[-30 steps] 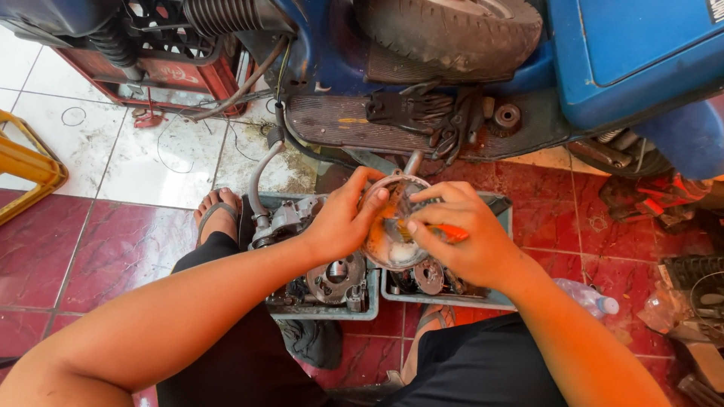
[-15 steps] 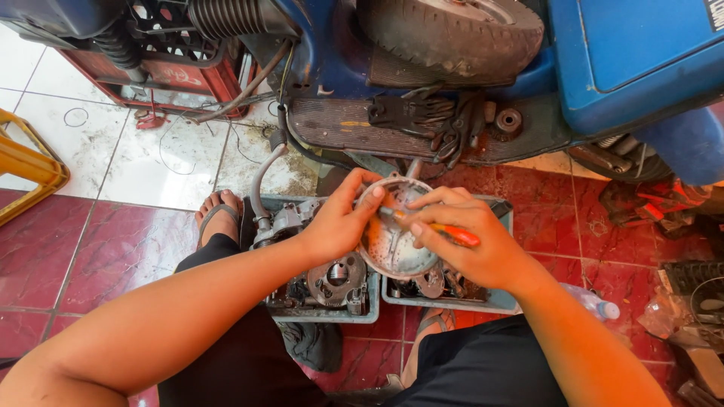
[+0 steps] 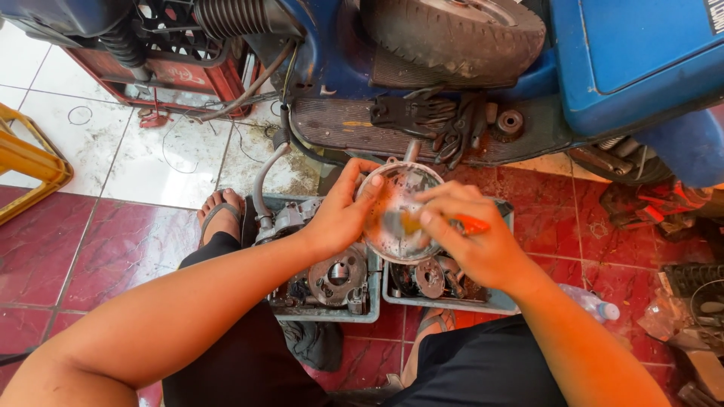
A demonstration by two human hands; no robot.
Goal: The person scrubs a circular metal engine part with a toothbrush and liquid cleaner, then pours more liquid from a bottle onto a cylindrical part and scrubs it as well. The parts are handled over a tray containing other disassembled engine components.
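Observation:
My left hand [image 3: 339, 215] grips the left rim of a round, shallow metal engine part [image 3: 398, 211] and holds it tilted over two grey trays. My right hand [image 3: 471, 241] is closed on a brush with an orange-red handle [image 3: 471, 224], its blurred bristles against the inside of the round part. Below, the left tray [image 3: 369, 283] holds an engine casing [image 3: 332, 275] with a round opening, and the right tray [image 3: 452, 301] holds several smaller metal parts.
A blue scooter [image 3: 618, 68] with its tyre [image 3: 452, 30] fills the top; black gloves [image 3: 430, 117] lie on its footboard. A red crate [image 3: 188, 71] stands top left, a yellow stool [image 3: 30, 162] at the left edge. My sandalled foot [image 3: 219, 215] rests by the trays. Clutter lies at the right.
The round part has been turned so its hollow inside faces up more. My right hand has shifted the brush down and left into it, with the bristles now blurred.

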